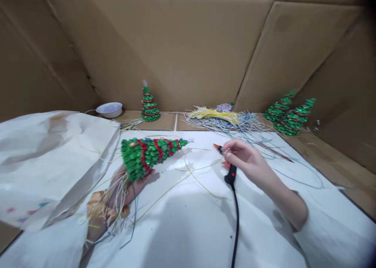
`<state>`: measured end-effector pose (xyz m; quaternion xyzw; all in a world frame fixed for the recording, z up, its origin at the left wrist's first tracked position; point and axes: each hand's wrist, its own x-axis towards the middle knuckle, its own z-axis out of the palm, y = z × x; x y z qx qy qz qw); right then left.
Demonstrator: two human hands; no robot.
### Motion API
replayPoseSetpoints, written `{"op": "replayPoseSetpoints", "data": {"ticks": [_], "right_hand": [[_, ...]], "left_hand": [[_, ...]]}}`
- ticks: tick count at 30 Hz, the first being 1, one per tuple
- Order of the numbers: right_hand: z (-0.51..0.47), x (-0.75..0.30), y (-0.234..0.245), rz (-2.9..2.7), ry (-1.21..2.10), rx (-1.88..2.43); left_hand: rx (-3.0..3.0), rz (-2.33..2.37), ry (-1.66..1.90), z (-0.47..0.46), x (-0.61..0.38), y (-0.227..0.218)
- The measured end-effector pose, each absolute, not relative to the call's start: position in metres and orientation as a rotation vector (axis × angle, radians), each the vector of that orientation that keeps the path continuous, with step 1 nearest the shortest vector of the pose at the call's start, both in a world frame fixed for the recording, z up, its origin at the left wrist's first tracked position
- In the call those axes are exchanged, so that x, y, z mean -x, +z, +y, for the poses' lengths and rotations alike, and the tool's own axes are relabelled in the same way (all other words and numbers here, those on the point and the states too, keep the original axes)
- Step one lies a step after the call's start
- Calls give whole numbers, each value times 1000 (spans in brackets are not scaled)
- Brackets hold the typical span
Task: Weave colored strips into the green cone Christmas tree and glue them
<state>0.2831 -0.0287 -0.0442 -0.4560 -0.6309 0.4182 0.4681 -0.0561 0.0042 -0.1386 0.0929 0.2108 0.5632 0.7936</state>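
Christmas tree (152, 154), small and green with red garlands, lies tipped on its side left of centre, its base towards the left and its clear tip towards the right, raised over the white worktop (188, 229). At the far left a crumpled, whitish sheet (82, 142) covers the edge, with a pale bowl (113, 114) just beyond it, near the cardboard wall (164, 45). Next comes the left hand (136, 190), its grip closed on the tree from below, with thin wires (117, 217) trailing around the wrist. Behind, a second tree (150, 107) stands upright. Loose yellow wire (202, 185) curves across the middle, and a yellow bundle (217, 115) lies farther back among blue and white strands. Then comes a black glue gun (232, 176) with an orange nozzle, its cable running towards the near edge. Over it is the right hand (245, 156), thumb and forefinger brought together; whether that grip holds anything tiny, I cannot tell. Two more trees (296, 119) are at the far right.
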Motion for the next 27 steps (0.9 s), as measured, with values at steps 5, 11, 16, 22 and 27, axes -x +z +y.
{"op": "replayPoseSetpoints", "data": {"ticks": [5, 11, 16, 22, 27], "right_hand": [[-38, -300, -27, -1485, 841, 1171], [-43, -310, 3, -1365, 702, 1134], [-44, -282, 41, -1477, 891, 937], [-37, -251, 48, -1529, 959, 803], [-25, -253, 36, -1536, 1048, 798]], "left_hand": [[-287, 581, 1197, -1, 40, -115], [-375, 591, 1166, -5, 37, -114], [-475, 563, 1086, -10, 34, -108], [-513, 541, 1072, -7, 37, -111], [-498, 517, 1064, -6, 41, -119]]}}
